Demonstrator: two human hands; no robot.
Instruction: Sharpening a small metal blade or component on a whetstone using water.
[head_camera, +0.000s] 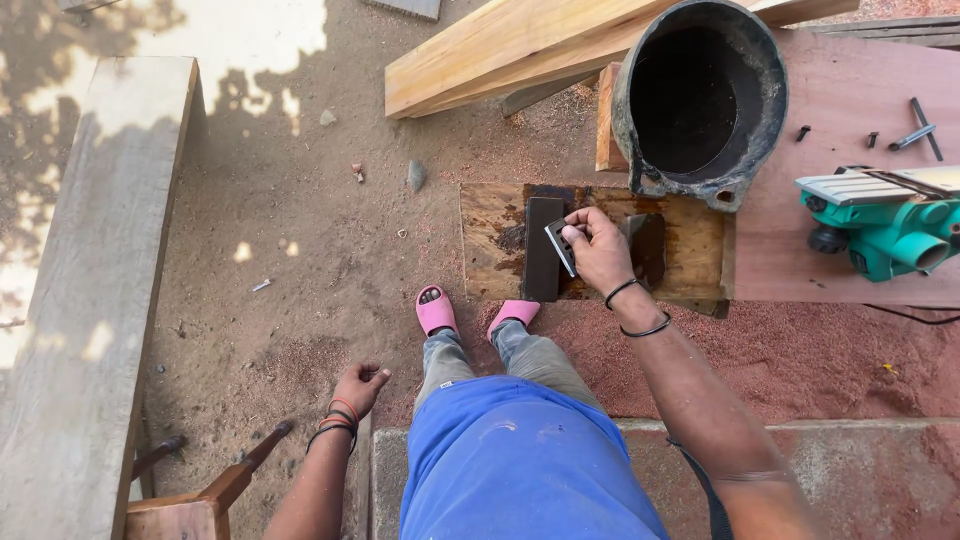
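Pressing a small flat blade (558, 243) against the upright dark sharpening stone (543, 250), right hand (598, 250) pinches it; left hand (358, 388) hangs empty, well apart.

The right hand (597, 250) works on a small wet board (690, 240), hemmed in closely: the black bucket (700, 95) stands just behind it, a dark stone (543, 250) lies at its left, and the green planer (885, 225) sits well to the right on the red sheet (850, 90). Stacked planks (500, 50) block the far side. Left of the board, bare dirt (290, 230) lies open as far as the long beam (90, 300). The left hand (358, 388) hangs free over the dirt, near a wooden stool (190, 505).
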